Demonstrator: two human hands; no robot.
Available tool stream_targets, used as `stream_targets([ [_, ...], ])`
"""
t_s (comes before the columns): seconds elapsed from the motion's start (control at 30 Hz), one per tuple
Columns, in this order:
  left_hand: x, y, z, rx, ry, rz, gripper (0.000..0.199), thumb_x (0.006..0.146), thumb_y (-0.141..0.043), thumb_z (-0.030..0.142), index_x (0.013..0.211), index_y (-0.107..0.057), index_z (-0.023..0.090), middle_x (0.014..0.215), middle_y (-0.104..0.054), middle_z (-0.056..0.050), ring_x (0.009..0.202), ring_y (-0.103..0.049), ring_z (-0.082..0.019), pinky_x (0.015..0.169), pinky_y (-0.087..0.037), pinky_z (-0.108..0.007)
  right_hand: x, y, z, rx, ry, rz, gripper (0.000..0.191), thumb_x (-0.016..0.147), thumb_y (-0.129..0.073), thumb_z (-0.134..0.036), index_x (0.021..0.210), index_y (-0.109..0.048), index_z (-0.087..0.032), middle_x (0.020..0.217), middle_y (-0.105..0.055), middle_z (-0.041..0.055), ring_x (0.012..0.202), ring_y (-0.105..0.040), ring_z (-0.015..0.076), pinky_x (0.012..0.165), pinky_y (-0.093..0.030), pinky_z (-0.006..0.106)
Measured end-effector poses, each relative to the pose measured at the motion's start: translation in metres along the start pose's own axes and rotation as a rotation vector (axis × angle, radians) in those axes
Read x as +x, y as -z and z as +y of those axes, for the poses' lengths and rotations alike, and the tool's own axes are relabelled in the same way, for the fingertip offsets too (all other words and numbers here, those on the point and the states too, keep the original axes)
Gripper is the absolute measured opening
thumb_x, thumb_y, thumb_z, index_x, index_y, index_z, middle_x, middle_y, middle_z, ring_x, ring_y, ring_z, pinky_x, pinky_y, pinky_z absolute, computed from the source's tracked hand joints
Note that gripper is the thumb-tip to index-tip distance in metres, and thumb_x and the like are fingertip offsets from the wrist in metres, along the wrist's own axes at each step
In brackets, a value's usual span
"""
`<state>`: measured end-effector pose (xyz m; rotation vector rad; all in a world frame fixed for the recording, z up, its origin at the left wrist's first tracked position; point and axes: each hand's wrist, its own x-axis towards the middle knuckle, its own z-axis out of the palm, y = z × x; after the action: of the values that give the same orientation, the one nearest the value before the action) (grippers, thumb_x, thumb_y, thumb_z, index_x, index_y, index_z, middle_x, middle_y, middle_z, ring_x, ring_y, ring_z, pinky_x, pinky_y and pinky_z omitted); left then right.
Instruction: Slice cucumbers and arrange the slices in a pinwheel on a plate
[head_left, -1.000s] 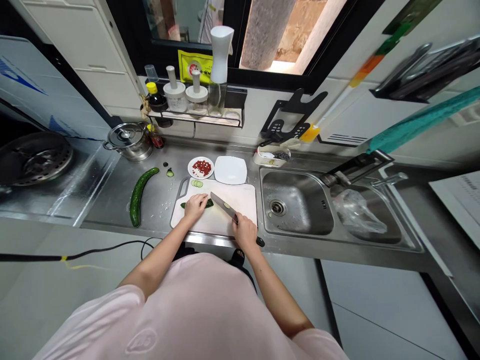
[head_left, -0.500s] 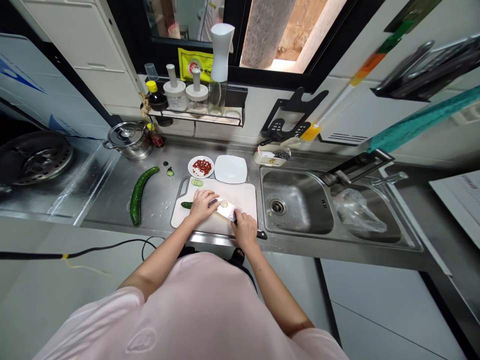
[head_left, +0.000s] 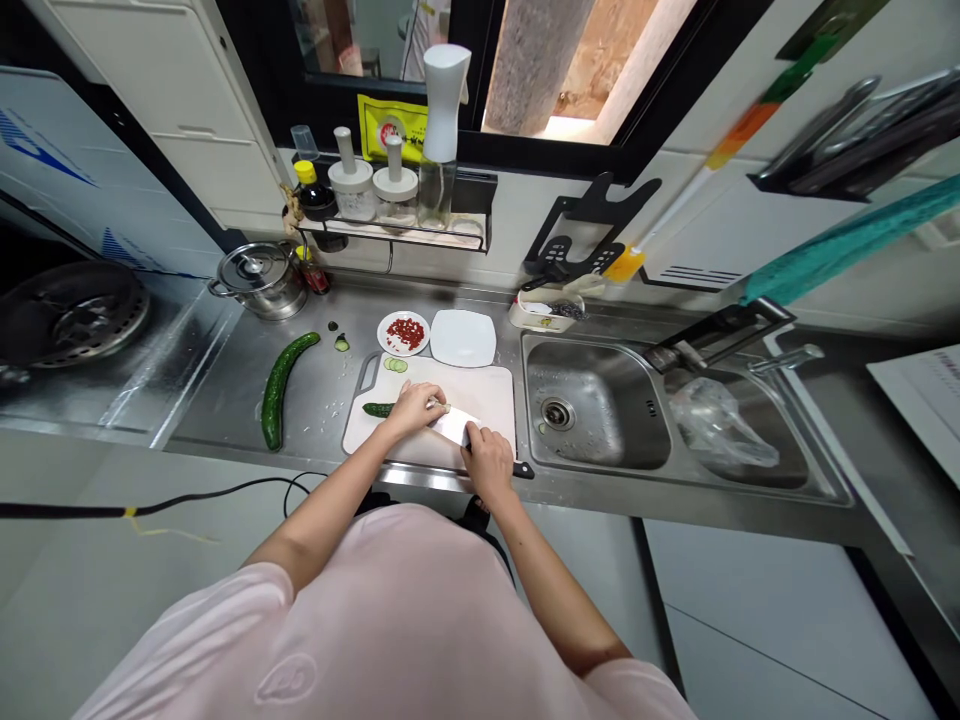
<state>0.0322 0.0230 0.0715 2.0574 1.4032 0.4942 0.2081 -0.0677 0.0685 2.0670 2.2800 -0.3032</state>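
Observation:
My right hand (head_left: 489, 462) is wrapped round the handle of a wide-bladed knife (head_left: 453, 425) over the white cutting board (head_left: 487, 385). The fingers of my left hand (head_left: 412, 408) are closed at a small pale slice (head_left: 441, 404) by the blade. From under my left hand a cut cucumber piece (head_left: 377, 409) sticks out to the left. Several cucumber slices (head_left: 395, 365) overlap at the board's upper left. Another black handle (head_left: 523, 469) shows at the board's lower right corner.
Behind the board stand a plate of chopped red pieces (head_left: 403, 333) and a white square plate (head_left: 463, 338). A whole cucumber (head_left: 281, 392) and a lidded pot (head_left: 260, 280) are left. The sink (head_left: 600, 405) is right.
My left hand has shifted slightly right, its fingers now at the pale slice that lay on the blade. My right hand still holds the knife.

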Motion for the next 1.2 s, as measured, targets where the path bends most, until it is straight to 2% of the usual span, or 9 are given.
stream_targets([
  [0.1, 0.002, 0.000, -0.004, -0.051, 0.026, 0.078, 0.010, 0.079, -0.056, 0.025, 0.085, -0.064, 0.023, 0.088, -0.067, -0.001, 0.088, -0.059, -0.018, 0.098, -0.035, -0.039, -0.001, -0.001, 0.001, -0.001, -0.006, 0.009, 0.043, 0.086, -0.053, -0.029, 0.127, -0.047, -0.020, 0.099, -0.058, 0.0092, 0.091, -0.047, 0.0224, 0.080, -0.027, 0.031],
  [0.2, 0.004, 0.000, -0.019, -0.098, 0.147, 0.205, 0.011, 0.079, -0.056, 0.027, 0.086, -0.063, 0.023, 0.084, -0.067, -0.001, 0.081, -0.060, -0.016, 0.078, -0.044, -0.029, -0.002, -0.002, 0.006, 0.001, -0.023, 0.012, 0.042, 0.086, -0.053, -0.029, 0.126, -0.047, -0.020, 0.099, -0.058, 0.0093, 0.091, -0.048, 0.0221, 0.080, -0.028, 0.031],
  [0.27, 0.007, 0.001, -0.034, -0.091, 0.292, 0.276, 0.013, 0.079, -0.057, 0.032, 0.088, -0.063, 0.023, 0.079, -0.067, -0.001, 0.076, -0.060, -0.016, 0.070, -0.044, -0.027, -0.003, -0.002, 0.010, 0.002, -0.042, 0.009, 0.041, 0.086, -0.053, -0.028, 0.125, -0.048, -0.020, 0.100, -0.058, 0.0090, 0.092, -0.048, 0.0217, 0.080, -0.028, 0.030],
  [0.33, 0.013, 0.002, -0.052, -0.075, 0.407, 0.343, 0.016, 0.077, -0.059, 0.035, 0.089, -0.063, 0.024, 0.081, -0.067, 0.000, 0.075, -0.060, -0.016, 0.068, -0.043, -0.027, -0.004, -0.003, 0.014, 0.003, -0.067, 0.001, 0.040, 0.086, -0.053, -0.028, 0.125, -0.048, -0.020, 0.099, -0.059, 0.0083, 0.092, -0.049, 0.0214, 0.080, -0.028, 0.030],
  [0.47, 0.029, 0.003, -0.084, -0.053, 0.541, 0.386, 0.018, 0.074, -0.062, 0.033, 0.091, -0.064, 0.025, 0.081, -0.067, 0.000, 0.076, -0.060, -0.017, 0.069, -0.042, -0.027, -0.004, -0.004, 0.021, 0.010, -0.106, 0.005, 0.040, 0.085, -0.054, -0.028, 0.123, -0.049, -0.020, 0.098, -0.060, 0.0068, 0.091, -0.050, 0.0209, 0.079, -0.029, 0.029],
  [0.6, 0.043, -0.002, -0.101, -0.040, 0.534, 0.376, 0.022, 0.074, -0.060, 0.029, 0.094, -0.063, 0.025, 0.083, -0.067, 0.000, 0.077, -0.059, -0.016, 0.072, -0.042, -0.026, -0.004, -0.007, 0.023, 0.021, -0.107, 0.016, 0.039, 0.085, -0.054, -0.028, 0.122, -0.050, -0.020, 0.098, -0.060, 0.0065, 0.091, -0.051, 0.0204, 0.079, -0.029, 0.028],
  [0.73, 0.052, -0.006, -0.107, -0.009, 0.472, 0.361, 0.024, 0.075, -0.058, 0.027, 0.098, -0.063, 0.024, 0.083, -0.067, -0.001, 0.077, -0.059, -0.016, 0.073, -0.041, -0.026, -0.004, -0.008, 0.023, 0.030, -0.109, 0.025, 0.038, 0.084, -0.055, -0.029, 0.122, -0.050, -0.020, 0.097, -0.060, 0.0064, 0.091, -0.051, 0.0199, 0.079, -0.029, 0.028],
  [0.97, 0.059, -0.004, -0.103, 0.137, 0.380, 0.299, 0.029, 0.078, -0.057, 0.023, 0.106, -0.060, 0.024, 0.091, -0.067, -0.003, 0.082, -0.058, -0.017, 0.073, -0.040, -0.026, -0.005, -0.008, 0.025, 0.063, -0.109, 0.054, 0.036, 0.083, -0.056, -0.025, 0.118, -0.052, -0.020, 0.094, -0.061, 0.0049, 0.089, -0.052, 0.0187, 0.078, -0.030, 0.027],
  [1.2, 0.055, -0.005, -0.099, 0.267, 0.420, 0.327, 0.022, 0.080, -0.058, 0.029, 0.101, -0.061, 0.022, 0.102, -0.063, -0.007, 0.089, -0.056, -0.020, 0.074, -0.040, -0.028, -0.004, -0.011, 0.026, 0.093, -0.125, 0.056, 0.037, 0.083, -0.055, -0.026, 0.120, -0.052, -0.020, 0.096, -0.062, 0.0044, 0.091, -0.052, 0.0192, 0.079, -0.030, 0.027],
])
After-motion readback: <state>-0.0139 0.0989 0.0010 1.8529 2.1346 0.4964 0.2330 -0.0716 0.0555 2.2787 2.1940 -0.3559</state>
